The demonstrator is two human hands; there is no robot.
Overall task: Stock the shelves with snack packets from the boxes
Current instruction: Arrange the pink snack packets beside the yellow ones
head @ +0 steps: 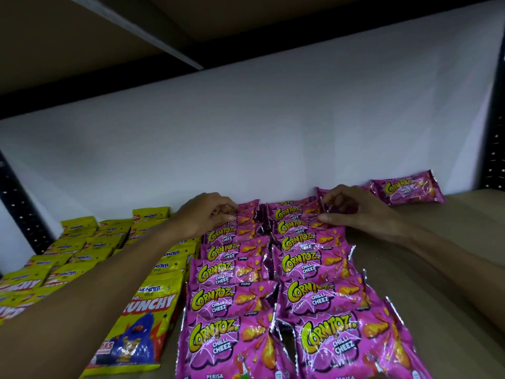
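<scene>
Two rows of pink Corntoz Chilli Cheez packets (306, 265) run from the shelf's front edge back to the white wall. My left hand (203, 214) reaches to the far end of the left row, its curled fingers pinching a pink packet (244, 214) there. At the far end of the right row my right hand (352, 212) has thumb and fingers curled round the rearmost pink packets (322, 207). One more pink packet (407, 188) leans against the wall, apart to the right.
Yellow Monster Crunchy packets (142, 321) fill the shelf to the left in several rows. The brown shelf board (442, 255) shows bare on the right. A dark perforated upright (494, 149) stands at the right edge, another at the left. The upper shelf hangs overhead.
</scene>
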